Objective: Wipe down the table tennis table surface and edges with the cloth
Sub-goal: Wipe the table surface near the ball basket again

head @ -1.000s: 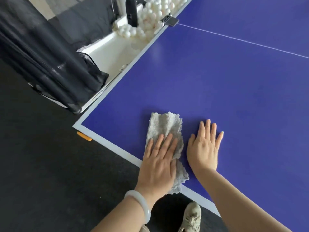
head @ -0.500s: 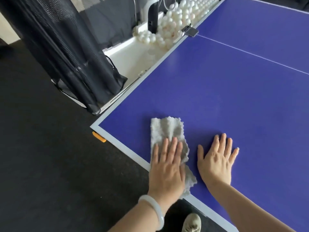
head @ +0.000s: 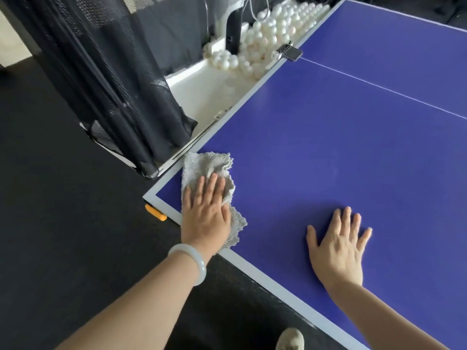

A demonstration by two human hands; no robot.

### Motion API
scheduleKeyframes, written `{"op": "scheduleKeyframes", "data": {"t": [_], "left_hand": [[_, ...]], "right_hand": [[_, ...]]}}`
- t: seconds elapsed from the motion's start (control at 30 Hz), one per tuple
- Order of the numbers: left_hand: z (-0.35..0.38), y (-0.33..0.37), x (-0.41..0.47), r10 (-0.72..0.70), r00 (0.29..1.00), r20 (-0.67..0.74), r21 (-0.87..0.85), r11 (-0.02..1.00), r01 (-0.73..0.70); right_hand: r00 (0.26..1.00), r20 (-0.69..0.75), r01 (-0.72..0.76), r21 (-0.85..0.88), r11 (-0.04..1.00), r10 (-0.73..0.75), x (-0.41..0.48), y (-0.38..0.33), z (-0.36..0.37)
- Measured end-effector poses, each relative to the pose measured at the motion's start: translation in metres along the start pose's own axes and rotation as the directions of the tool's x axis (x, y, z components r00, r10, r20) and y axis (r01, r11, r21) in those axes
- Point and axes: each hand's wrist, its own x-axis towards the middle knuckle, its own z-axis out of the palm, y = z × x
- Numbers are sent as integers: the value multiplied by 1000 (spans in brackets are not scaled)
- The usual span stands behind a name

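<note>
Left hand (head: 205, 215): flat, fingers straight, pressing cloth (head: 202, 168) near table (head: 328, 147) corner.
Right hand (head: 337, 246): flat, released, fingers spread on table.

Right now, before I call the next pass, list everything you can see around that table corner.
Blue table tennis table: one, blue with a white border, fills the right side.
Grey fluffy cloth: one, grey, near the table's corner, overlapping the white border.
Long white tray: one, white, along the table's side edge.
White balls: too many to count, heaped in the tray's far end.
Black mesh netting: one, black, hanging left of the tray.
Black clamp: one, black, on the side edge at the centre line.
Orange tab: one, orange, below the corner.
Beige shoe: one, beige, bottom edge.
White bangle: one, white, left wrist.
Left hand: flat on the cloth.
Right hand: flat on bare table.
</note>
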Motion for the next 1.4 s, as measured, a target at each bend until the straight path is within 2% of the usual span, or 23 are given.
{"op": "scheduleKeyframes", "data": {"t": [0.03, 0.1, 0.17, 0.27, 0.3, 0.4, 0.5, 0.57, 0.6, 0.67, 0.73, 0.8, 0.87, 0.93, 1.07, 1.17, 1.27, 1.4], "left_hand": [[0, 2, 0, -15, 1000, 0, -14, 1000, 15], [-1, 3, 1, -24, 1000, -4, -16, 1000, 23], [-2, 3, 0, -15, 1000, -2, -15, 1000, 15], [-5, 2, 2, -8, 1000, 13, -10, 1000, 8], [-7, 3, 1, -22, 1000, 12, -16, 1000, 22], [-5, 28, -22, -44, 999, 5, -59, 997, 44], [2, 61, -60, 169, 985, 15, -153, 974, -165], [4, 53, -66, 299, 954, 5, -143, 945, -295], [3, 38, -59, 317, 948, 3, -113, 943, -315], [-1, -1, -38, 253, 968, 1, -46, 967, -252], [-6, -40, -11, 119, 993, -8, 14, 993, -118], [-12, -69, 12, 20, 1000, 8, 27, 999, -20], [-15, -83, 24, -18, 999, 29, 23, 1000, 18], [-15, -81, 24, -52, 999, 14, 28, 998, 52], [-6, -44, -3, -216, 975, -60, -37, 976, 214], [1, -22, -23, -225, 970, -92, -61, 974, 220], [-2, -28, -12, -247, 967, -62, -19, 969, 246], [-6, -38, 17, -388, 922, 6, -3, 922, 388]], "right_hand": [[1000, -8, 24, 26, 999, -24, -1, -1, -1], [975, -70, 212, 49, 976, -209, -4, 0, -2], [895, -110, 438, 27, 899, -433, -10, -6, -4], [804, -77, 593, 39, 804, -589, -15, -35, -6], [799, -66, 601, 47, 798, -598, -15, -46, -3], [852, -31, 523, 96, 847, -523, -14, -66, 5], [859, -23, 509, 155, 847, -512, -14, -60, 10], [851, -39, 521, 186, 833, -523, -14, -58, 8], [849, -46, 526, 174, 832, -527, -13, -59, 7], [852, -43, 522, 145, 841, -522, -13, -63, 6], [852, -47, 522, 144, 841, -521, -13, -64, 6], [849, -53, 527, 135, 839, -525, -13, -63, 6], [847, -60, 532, 127, 837, -529, -13, -62, 7], [843, -76, 538, 126, 833, -533, -13, -62, 7], [842, -86, 539, 136, 831, -532, -14, -63, 7], [847, -79, 532, 130, 836, -526, -13, -64, 7], [844, -77, 537, 124, 835, -531, -12, -66, 6], [842, -62, 539, 102, 836, -535, -13, -64, 6]]}}
